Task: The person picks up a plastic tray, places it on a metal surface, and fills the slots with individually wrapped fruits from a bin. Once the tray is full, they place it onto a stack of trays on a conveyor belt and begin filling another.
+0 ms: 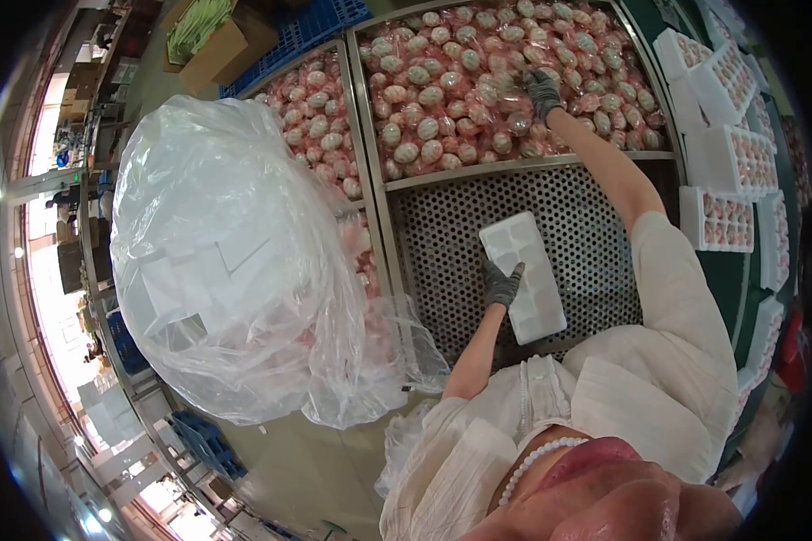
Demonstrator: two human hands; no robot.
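My left hand (501, 284), in a dark glove, grips the left edge of a white foam tray (534, 288) with its thumb on top. The tray has two rows of hollows that look unfilled and is held over a perforated metal surface (424, 234). Farther forward, my right hand (542, 97), also gloved, reaches into a large bin of round, pale items in clear and reddish wrapping (451, 90). Its fingertips are blurred among these items, so whether it holds one is unclear.
At the left a big clear plastic bag (216, 198) holds white trays. Filled white trays (726, 221) line a green surface on the right. A metal divider (367, 135) separates the bins. Behind stand a cardboard box (235, 45) and a blue crate (298, 41).
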